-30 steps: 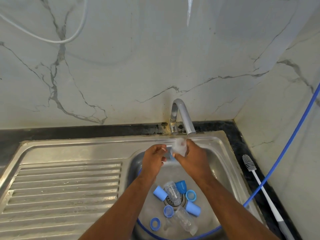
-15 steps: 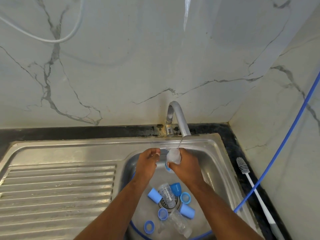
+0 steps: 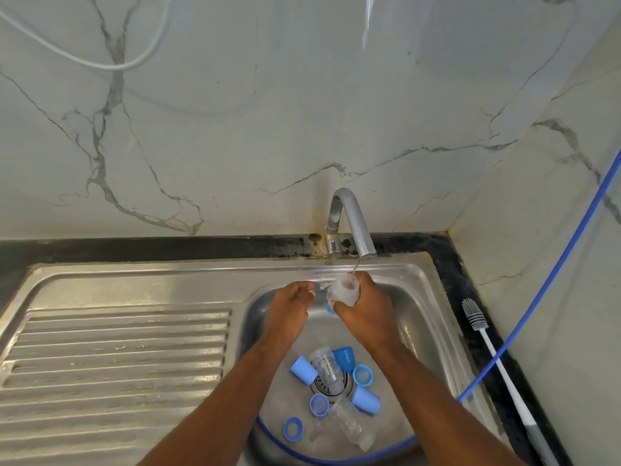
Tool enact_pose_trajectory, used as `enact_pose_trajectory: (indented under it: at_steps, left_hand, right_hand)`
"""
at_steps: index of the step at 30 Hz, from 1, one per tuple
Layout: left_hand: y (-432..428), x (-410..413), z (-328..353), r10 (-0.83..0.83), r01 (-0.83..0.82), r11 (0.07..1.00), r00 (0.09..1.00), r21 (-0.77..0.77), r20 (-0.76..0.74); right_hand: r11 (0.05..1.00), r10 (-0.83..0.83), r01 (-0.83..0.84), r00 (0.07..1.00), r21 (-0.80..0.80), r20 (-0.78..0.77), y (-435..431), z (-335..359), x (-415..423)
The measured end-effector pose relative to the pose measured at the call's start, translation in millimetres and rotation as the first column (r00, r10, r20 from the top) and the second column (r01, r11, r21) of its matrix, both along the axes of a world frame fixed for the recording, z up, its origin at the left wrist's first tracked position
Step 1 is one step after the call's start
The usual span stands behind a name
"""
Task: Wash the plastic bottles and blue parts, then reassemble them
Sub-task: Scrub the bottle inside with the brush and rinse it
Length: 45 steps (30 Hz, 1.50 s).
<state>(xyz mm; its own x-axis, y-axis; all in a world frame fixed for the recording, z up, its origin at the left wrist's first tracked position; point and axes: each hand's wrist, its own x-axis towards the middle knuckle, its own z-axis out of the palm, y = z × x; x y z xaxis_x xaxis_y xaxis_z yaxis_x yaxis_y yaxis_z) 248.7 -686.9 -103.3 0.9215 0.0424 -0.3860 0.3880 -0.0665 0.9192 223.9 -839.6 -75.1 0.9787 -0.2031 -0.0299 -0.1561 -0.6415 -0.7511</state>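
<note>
Sink of shiny steel (image 3: 420, 317) holds two clear plastic bottles (image 3: 327, 368) lying down, six small blue plastic parts (image 3: 303, 369) around them, and part of a thin blue hose (image 3: 470, 386). Above the sink, the right hand (image 3: 366, 311) grips a third clear bottle (image 3: 346, 290), open end up, under a thin water stream from the grey metal tap (image 3: 353, 223). The left hand (image 3: 289, 304) is curled just beside it. I cannot tell if it holds anything.

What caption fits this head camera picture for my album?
Right hand holds a clear plastic bottle under the curved steel tap; blue plastic caps lie in the steel sink.
</note>
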Motion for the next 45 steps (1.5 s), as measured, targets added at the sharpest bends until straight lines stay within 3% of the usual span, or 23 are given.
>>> enact_pose_trajectory:
  at_steps: [2,5,9,12,15,19,23,25,26,29,32,36,39,43,45]
  left_hand:
    - [-2,1,3,-0.023,0.023,0.999,1.0,-0.026,-0.002]
    - [-4,-2,1,-0.035,0.035,0.999,0.999,-0.032,-0.011]
    - [-6,0,0,-0.03,0.03,0.999,1.0,-0.027,-0.002]
    - [-4,-1,-6,-0.029,0.027,0.998,0.999,0.06,0.026]
    - [-1,2,-7,-0.031,0.028,0.996,0.999,0.088,0.029]
    - [2,2,-6,-0.028,0.028,0.995,1.0,0.098,0.002]
    - [0,5,-9,-0.038,0.039,0.994,0.999,0.102,-0.006]
    - [-2,4,-11,-0.034,0.035,0.994,0.999,0.107,-0.01]
    - [-2,4,-11,-0.031,0.031,0.994,0.999,0.101,-0.007]
    - [-5,5,-10,-0.032,0.03,0.998,0.999,0.061,0.032]
    - [-9,4,-6,-0.033,0.033,0.999,0.999,0.018,0.01]
    - [-10,7,-7,-0.034,0.034,0.999,0.999,-0.015,-0.003]
    - [-10,7,-10,-0.026,0.025,0.999,0.999,-0.024,-0.026]
    - [-9,9,-13,-0.034,0.031,0.998,0.999,-0.061,-0.04]
    - [-11,7,-15,-0.03,0.027,0.998,0.998,-0.064,-0.05]
  right_hand:
    - [0.998,-0.055,0.053,0.996,0.027,0.07,0,-2,1]
    - [1.0,0.016,-0.017,0.997,-0.012,-0.079,1,-6,1]
    - [0.999,-0.034,0.031,0.995,0.04,0.089,4,1,6]
    - [0.999,0.034,-0.034,0.999,-0.005,0.006,4,0,5]
    - [0.995,-0.084,0.076,0.986,0.06,0.146,2,4,7]
    - [1.0,0.011,-0.011,1.0,0.005,0.005,4,0,6]
    - [0.995,-0.069,0.061,0.991,0.074,0.118,4,2,10]
    - [1.0,0.012,-0.011,1.0,0.025,-0.016,4,-1,9]
    - [1.0,0.005,-0.005,1.0,0.011,-0.027,4,-4,9]
    - [0.993,-0.103,0.094,0.986,0.074,0.132,4,-1,10]
    - [1.0,0.02,-0.02,1.0,-0.009,-0.02,4,-5,7]
    - [0.996,-0.093,0.09,0.985,0.028,0.146,0,-5,9]
    - [1.0,-0.016,0.015,0.999,-0.018,-0.036,-3,-10,8]
    - [0.997,-0.074,0.074,0.989,0.008,0.13,-4,-9,4]
    - [0.999,-0.006,0.007,1.0,-0.048,0.016,-4,-10,0]
